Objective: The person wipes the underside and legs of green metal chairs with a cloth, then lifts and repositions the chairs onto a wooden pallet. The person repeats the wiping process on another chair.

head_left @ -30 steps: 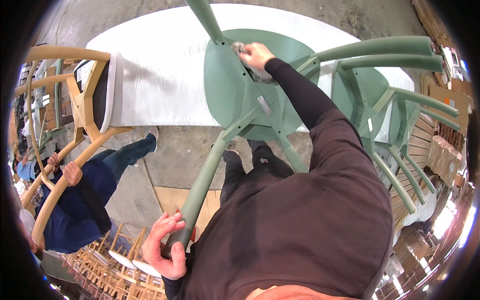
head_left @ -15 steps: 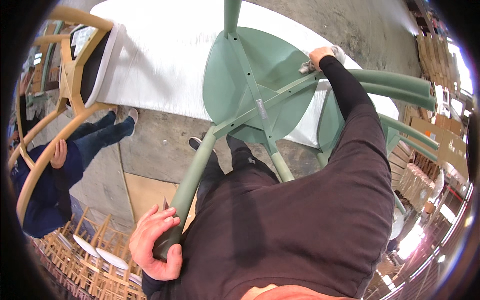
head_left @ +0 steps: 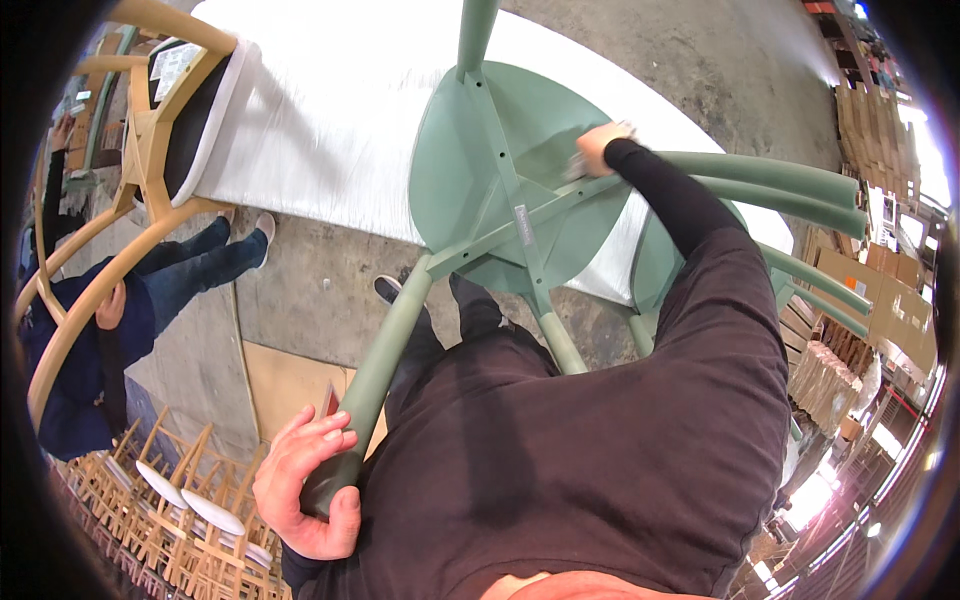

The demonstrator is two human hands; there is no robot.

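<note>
We are steadying the upturned green chair [head_left: 500,190] by one leg, left hand [head_left: 300,490] fingers wrapped round it, while the right hand [head_left: 600,148] is pinching a small pad against the seat underside near the white counter [head_left: 330,130] edge, likely rubbing onward next.

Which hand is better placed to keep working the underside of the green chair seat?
Right. The right hand rests on the seat underside; the left hand grips a chair leg, bracing it.
</note>
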